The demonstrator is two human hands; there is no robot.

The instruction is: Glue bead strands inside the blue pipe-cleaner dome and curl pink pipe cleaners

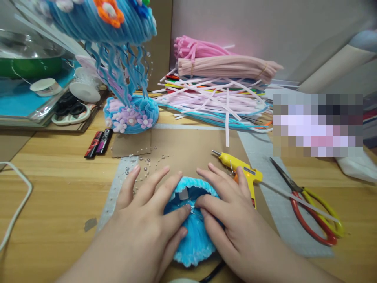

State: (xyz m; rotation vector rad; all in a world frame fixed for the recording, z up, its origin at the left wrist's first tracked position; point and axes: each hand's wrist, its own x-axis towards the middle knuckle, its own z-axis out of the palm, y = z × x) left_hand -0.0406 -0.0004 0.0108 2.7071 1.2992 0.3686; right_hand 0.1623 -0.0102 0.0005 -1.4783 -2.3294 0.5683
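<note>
— While both hands press down at the bottom centre of the frame, what lies under them?

— A light blue fuzzy dome (pixel 193 236), made of pipe cleaner by the look of it, resting on a sheet of cardboard (pixel 182 143) on the desk (pixel 53 196). The left hand (pixel 147 212) is spread flat over its left side, and the right hand (pixel 226 208) is spread over its right side.

— Are the fingers pinching anything?

— The fingertips of both hands meet at the middle of the dome, where something small and shiny sits; possibly a thin bead thread, but it is too small to tell.

— And close by?

— A yellow glue gun (pixel 240 171) lies just right of the right hand, touching its fingers. Red-and-yellow scissors (pixel 309 208) lie further right. Clear beads (pixel 144 163) are scattered just above the left hand.

— Higher up?

— A blue jellyfish ornament (pixel 118 39) hangs at the upper left over a flowered blue base (pixel 131 114). A heap of pink and coloured pipe cleaners (pixel 218 82) fills the upper centre. Two small black tubes (pixel 98 143) lie left of the cardboard.
</note>
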